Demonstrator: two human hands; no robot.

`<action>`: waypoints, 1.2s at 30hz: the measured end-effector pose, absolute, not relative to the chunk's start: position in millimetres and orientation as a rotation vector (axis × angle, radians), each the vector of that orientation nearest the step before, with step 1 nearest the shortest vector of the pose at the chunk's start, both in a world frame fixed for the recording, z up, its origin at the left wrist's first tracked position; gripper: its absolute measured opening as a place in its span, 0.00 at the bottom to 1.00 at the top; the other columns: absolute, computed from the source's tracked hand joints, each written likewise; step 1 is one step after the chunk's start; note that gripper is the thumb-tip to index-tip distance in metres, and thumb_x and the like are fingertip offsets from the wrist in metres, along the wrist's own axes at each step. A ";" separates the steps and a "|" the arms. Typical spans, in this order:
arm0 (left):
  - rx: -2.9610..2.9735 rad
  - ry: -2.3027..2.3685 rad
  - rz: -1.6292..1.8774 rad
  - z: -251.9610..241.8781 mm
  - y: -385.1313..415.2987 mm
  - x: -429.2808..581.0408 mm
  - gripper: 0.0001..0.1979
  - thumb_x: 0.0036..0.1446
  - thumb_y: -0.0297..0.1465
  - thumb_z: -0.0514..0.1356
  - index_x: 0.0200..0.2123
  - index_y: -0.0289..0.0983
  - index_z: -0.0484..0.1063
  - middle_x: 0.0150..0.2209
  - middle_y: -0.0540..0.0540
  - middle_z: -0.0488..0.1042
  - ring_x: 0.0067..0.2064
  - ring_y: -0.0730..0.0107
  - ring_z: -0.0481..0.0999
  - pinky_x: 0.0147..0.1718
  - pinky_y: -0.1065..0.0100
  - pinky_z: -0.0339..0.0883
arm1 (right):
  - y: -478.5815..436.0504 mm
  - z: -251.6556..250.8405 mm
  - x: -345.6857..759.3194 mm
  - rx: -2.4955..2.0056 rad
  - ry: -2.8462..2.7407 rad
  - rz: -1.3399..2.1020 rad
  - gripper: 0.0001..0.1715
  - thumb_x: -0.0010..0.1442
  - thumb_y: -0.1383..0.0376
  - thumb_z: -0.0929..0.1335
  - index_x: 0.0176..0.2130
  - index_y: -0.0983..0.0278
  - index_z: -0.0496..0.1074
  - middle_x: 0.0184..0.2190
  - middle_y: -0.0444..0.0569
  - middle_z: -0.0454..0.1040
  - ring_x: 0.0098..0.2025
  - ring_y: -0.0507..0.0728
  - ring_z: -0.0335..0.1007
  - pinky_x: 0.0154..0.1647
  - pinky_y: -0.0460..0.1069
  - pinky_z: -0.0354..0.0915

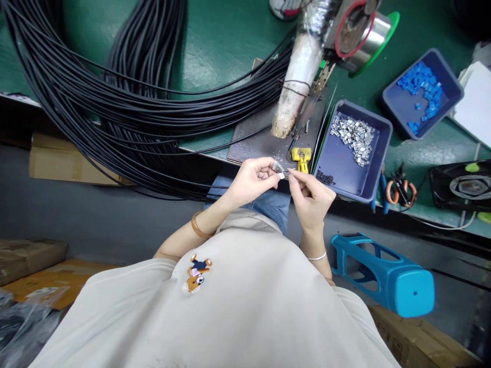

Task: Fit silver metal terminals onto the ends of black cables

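Observation:
At the bench's front edge, my left hand (255,178) is closed in a pinch, thumb and forefinger together. My right hand (311,197) comes from the other side, also pinching, its fingertips touching or almost touching the left ones. Between them is a small thin piece (285,173), partly dark and partly shiny; its kind is too small to tell. Just beyond the fingers lies a yellow-handled tool (301,157) on a dark plate (249,140). A blue-grey tray (347,176) right of my right hand holds small metal shells (355,137) and tiny black parts (325,177).
Black cable coils (164,112) cover the left of the bench and hang over its edge. A wrapped machine head (291,92) stands above the plate, near a wire spool (370,41). Rightward are a bin of blue parts (422,92), orange-handled cutters (401,191) and a fan (466,186).

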State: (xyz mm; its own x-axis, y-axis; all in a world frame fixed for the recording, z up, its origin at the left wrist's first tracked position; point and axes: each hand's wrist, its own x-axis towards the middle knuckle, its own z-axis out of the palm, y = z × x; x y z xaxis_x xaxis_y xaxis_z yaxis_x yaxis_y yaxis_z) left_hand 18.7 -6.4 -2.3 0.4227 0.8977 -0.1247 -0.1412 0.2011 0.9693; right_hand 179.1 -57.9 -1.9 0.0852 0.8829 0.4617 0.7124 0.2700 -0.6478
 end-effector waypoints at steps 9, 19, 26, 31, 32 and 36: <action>1.161 0.834 0.912 -6.8 -10.0 17.6 0.09 0.55 0.32 0.66 0.29 0.32 0.73 0.22 0.50 0.72 0.21 0.82 0.67 0.21 0.78 0.60 | -57.8 -4.1 174.6 -1.480 -1.411 0.569 0.07 0.62 0.59 0.71 0.36 0.61 0.77 0.20 0.37 0.69 0.18 0.45 0.59 0.19 0.43 0.55; 1.168 0.893 0.977 -12.3 -10.0 23.3 0.07 0.57 0.31 0.63 0.29 0.32 0.74 0.21 0.52 0.66 0.21 0.83 0.62 0.20 0.77 0.55 | -56.2 -3.8 179.9 -1.373 -1.225 0.393 0.03 0.66 0.65 0.67 0.42 0.59 0.69 0.32 0.41 0.80 0.22 0.48 0.74 0.24 0.44 0.69; 1.122 0.859 0.993 -14.5 -0.8 27.6 0.08 0.53 0.31 0.65 0.28 0.33 0.72 0.21 0.54 0.64 0.22 0.83 0.60 0.21 0.77 0.53 | -49.3 -19.7 176.7 -1.235 -1.695 0.026 0.09 0.60 0.73 0.70 0.39 0.60 0.70 0.43 0.48 0.81 0.45 0.54 0.80 0.46 0.50 0.77; 1.041 0.824 0.998 -11.1 7.6 29.7 0.12 0.53 0.33 0.67 0.25 0.33 0.69 0.19 0.55 0.61 0.21 0.83 0.58 0.20 0.77 0.51 | -42.2 -20.9 173.2 -1.226 -1.693 0.008 0.09 0.60 0.74 0.68 0.37 0.61 0.68 0.44 0.50 0.80 0.46 0.55 0.80 0.45 0.50 0.78; 1.024 0.812 0.994 -10.4 8.9 29.7 0.12 0.53 0.34 0.67 0.25 0.34 0.69 0.18 0.56 0.60 0.20 0.83 0.57 0.20 0.77 0.50 | -41.2 -20.0 173.1 -1.220 -1.689 0.022 0.09 0.59 0.74 0.68 0.37 0.61 0.68 0.44 0.50 0.81 0.46 0.55 0.80 0.46 0.50 0.78; 0.948 0.770 0.965 -9.3 12.5 29.5 0.15 0.52 0.37 0.69 0.26 0.34 0.69 0.18 0.56 0.58 0.20 0.83 0.55 0.19 0.76 0.46 | -38.1 -16.1 174.0 -1.217 -1.662 0.103 0.09 0.59 0.74 0.68 0.35 0.60 0.66 0.45 0.49 0.80 0.45 0.55 0.81 0.46 0.51 0.78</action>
